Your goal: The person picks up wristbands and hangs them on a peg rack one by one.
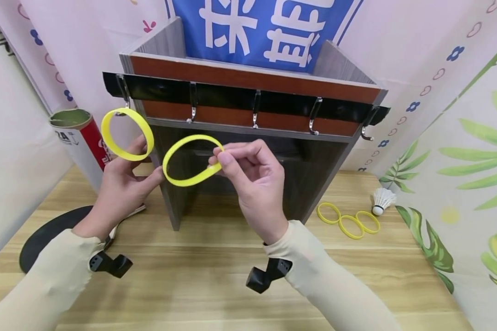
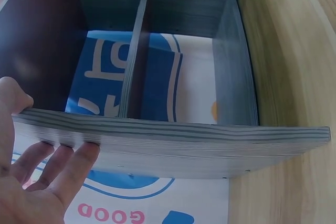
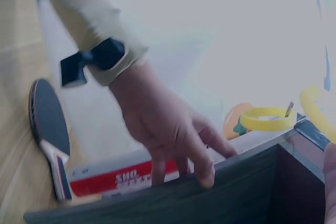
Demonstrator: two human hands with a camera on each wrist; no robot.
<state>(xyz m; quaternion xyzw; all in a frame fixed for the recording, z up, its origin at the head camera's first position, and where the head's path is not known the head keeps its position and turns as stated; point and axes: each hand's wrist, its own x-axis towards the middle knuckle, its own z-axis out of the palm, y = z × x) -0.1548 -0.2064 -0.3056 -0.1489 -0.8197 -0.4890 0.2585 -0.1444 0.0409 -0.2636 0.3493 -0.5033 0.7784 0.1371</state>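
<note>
With thumb and fingertips, my right hand (image 1: 261, 184) pinches a yellow wristband (image 1: 184, 182) in front of the wooden shelf unit (image 1: 252, 79). A second yellow wristband (image 1: 151, 138) hangs from the leftmost hook (image 1: 124, 89) of the black hook rail (image 1: 223, 95). Below that hook, my left hand (image 1: 126, 184) grips the edge of the unit's left side panel (image 2: 184, 125). In the left wrist view its thumb is on the panel's inner side and its fingers on the outer side. The right wrist view shows the hanging wristband (image 3: 268, 124) and part of the held one (image 3: 317, 116).
Three more yellow wristbands (image 1: 328, 222) lie on the table at the right, beside a shuttlecock (image 1: 384, 200). A red and white cylinder (image 1: 83, 147) stands left of the unit. A black table tennis paddle (image 1: 54, 230) lies behind the left forearm. Other hooks (image 1: 255, 108) carry nothing.
</note>
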